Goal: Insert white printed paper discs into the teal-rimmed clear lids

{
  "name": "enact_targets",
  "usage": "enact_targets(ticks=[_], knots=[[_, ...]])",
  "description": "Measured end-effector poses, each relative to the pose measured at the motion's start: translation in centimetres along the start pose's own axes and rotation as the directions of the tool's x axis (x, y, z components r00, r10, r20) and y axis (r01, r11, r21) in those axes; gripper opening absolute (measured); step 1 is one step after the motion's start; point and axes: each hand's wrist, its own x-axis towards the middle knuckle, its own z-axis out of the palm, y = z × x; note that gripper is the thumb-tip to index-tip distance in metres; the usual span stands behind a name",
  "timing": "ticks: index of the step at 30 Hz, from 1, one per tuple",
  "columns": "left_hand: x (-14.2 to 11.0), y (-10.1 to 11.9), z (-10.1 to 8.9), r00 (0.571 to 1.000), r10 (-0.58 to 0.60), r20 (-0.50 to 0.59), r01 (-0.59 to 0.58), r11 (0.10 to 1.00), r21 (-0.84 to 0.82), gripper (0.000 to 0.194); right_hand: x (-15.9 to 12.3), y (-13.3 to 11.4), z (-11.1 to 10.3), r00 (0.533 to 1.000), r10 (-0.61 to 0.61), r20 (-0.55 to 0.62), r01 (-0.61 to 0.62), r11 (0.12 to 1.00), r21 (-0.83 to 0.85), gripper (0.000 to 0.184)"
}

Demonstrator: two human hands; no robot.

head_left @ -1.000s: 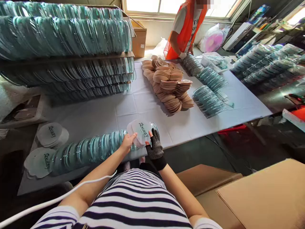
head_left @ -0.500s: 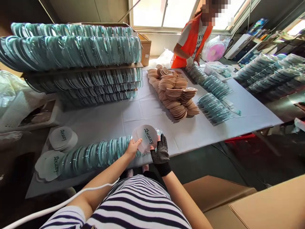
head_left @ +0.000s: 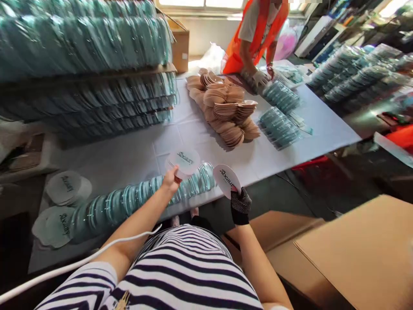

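Note:
My bare left hand (head_left: 171, 181) pinches a small stack of round white cards (head_left: 184, 162), printed with dark "beauty" lettering. It hovers over a long row of shiny, bluish clear-plastic round packs (head_left: 124, 201) along the table's near edge. In my right hand (head_left: 241, 206), which wears a black dotted glove with bare fingertips, a single round white card (head_left: 223, 177) is gripped by its lower edge, beyond the right end of the row. Two more card piles, an upper pile (head_left: 67, 188) and a lower pile (head_left: 53, 227), lie at the row's left end.
Flesh-coloured pad stacks (head_left: 222, 105) sit mid-table on the white cloth (head_left: 174, 133). Shelves of plastic packs (head_left: 84, 47) rise at left. Across the table, a person in an orange vest (head_left: 250, 32) handles more packs. An open cardboard box (head_left: 358, 249) stands at lower right.
My hands have moved apart. The right hand has drawn one card off to the right, while the left keeps the stack. The camera view has shifted, and the other person leans further over the table.

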Motion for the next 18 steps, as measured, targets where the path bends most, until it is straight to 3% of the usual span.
enact_targets(ticks=[3,5,7,10,14,18], knots=[[2.0,0.0,3.2,0.991,-0.111,0.070,0.116,0.991,-0.066,0.022,-1.7,3.2,-3.1,0.990,-0.134,0.042,0.139,0.981,-0.139,0.053],[3.2,-1.3,5.2,0.974,-0.184,0.131,0.192,0.980,-0.051,0.025,-3.0,4.3,-3.8,0.965,-0.238,0.111,0.254,0.952,-0.171,0.049],[4.2,-3.3,6.7,0.963,-0.224,0.152,0.232,0.972,-0.034,0.029,-3.6,4.6,-3.6,0.930,-0.315,0.189,0.348,0.921,-0.177,0.046],[5.4,-5.9,7.6,0.965,-0.243,0.100,0.246,0.969,-0.027,0.036,-3.1,3.5,-2.1,0.864,-0.356,0.356,0.437,0.882,-0.177,0.041],[6.5,-7.2,6.8,0.966,-0.247,0.078,0.249,0.968,-0.013,0.039,-0.5,0.4,1.6,0.768,-0.194,0.610,0.445,0.847,-0.291,0.032],[6.5,-7.0,6.3,0.970,-0.224,0.089,0.222,0.974,0.033,0.030,1.6,-1.9,4.0,0.722,0.071,0.688,0.346,0.824,-0.448,0.033]])
